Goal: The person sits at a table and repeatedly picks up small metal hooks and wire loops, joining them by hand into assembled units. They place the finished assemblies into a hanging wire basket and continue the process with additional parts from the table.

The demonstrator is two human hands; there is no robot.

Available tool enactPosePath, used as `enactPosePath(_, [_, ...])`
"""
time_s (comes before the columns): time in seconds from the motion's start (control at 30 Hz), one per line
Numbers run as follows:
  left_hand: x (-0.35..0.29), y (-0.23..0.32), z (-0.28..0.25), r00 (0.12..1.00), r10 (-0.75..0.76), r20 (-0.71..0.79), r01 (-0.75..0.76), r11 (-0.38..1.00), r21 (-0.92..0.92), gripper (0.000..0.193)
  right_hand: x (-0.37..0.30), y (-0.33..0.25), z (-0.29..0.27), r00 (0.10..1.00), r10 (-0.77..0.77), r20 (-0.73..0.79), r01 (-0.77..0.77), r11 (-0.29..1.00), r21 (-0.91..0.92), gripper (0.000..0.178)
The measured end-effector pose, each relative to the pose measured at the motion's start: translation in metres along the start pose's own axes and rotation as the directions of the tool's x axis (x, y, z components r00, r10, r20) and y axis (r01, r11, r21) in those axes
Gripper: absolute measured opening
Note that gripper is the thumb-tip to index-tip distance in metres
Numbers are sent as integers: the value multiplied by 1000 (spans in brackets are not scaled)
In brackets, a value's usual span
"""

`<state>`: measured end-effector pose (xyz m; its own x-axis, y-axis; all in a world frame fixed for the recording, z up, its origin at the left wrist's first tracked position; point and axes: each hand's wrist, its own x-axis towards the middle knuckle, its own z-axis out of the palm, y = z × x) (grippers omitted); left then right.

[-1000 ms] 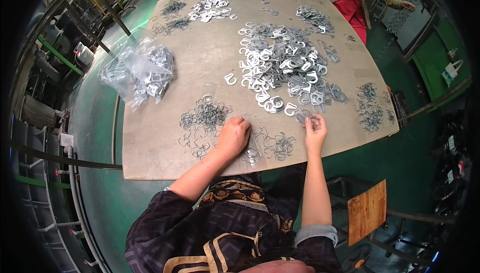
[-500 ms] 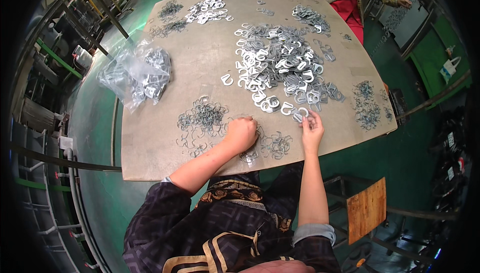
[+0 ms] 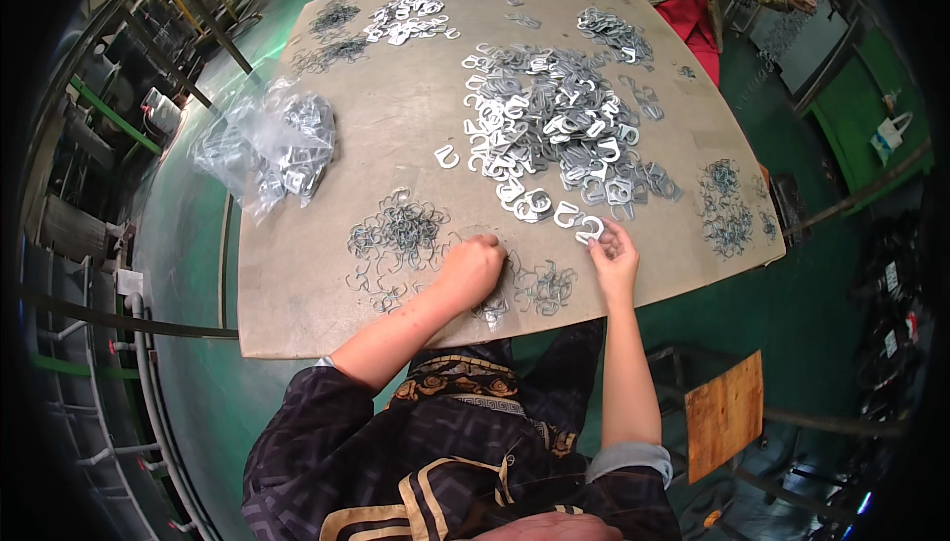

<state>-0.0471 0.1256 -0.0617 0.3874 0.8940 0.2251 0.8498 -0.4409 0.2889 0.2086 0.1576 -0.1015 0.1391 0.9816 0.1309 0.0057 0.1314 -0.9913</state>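
Roughly mid-table: a big heap (image 3: 554,130) of flat, C-shaped loops, grey and whitish, on a tan tabletop (image 3: 386,125). The right hand (image 3: 617,262) is just off the heap's near edge, thumb and fingers pinched on one pale loop (image 3: 588,228) — grip nearly closed, as far as I can see. Second loop (image 3: 566,214) lies just beside that one, to its left, also at the heap's near edge.

Left hand (image 3: 472,272): on the near side of the heap and a little to its left, down at the tabletop, knuckles up, fingers curled under. Fingertips hidden from where I stand; cannot tell how tightly they close or whether they have hold of anything. Bent wire clips on both sides of it — a dense pile (image 3: 398,226) to the heap's near left, a looser cluster (image 3: 544,289) straight out from its near side.

Also noted: a lone loop (image 3: 447,157) lying apart, just left of the heap. Further left of the heap, a clear plastic bag (image 3: 272,150) with grey pieces inside. Beyond the heap to the left, a smaller batch of pale loops (image 3: 408,18); beyond it to the right, a grey batch (image 3: 614,34). Strewn clips (image 3: 727,209) right of the heap, toward its near side.
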Motion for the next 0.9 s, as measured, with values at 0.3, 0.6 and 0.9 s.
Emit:
enactPosePath(0.3, [10,11,6,1000,11,10,-12,991,131,9,-30,-45,19,991,87,102,-98,990,105,53])
enactPosePath(0.6, [8,27,-42,980,-199,8,109,504,-857,12,-56,-73,55,992,20,128,-16,999,-33,51])
enactPosePath(0.9, [-2,20,-24,934,-245,259,273,22,-962,9,-72,-79,75,972,-165,165,200,954,-225,48])
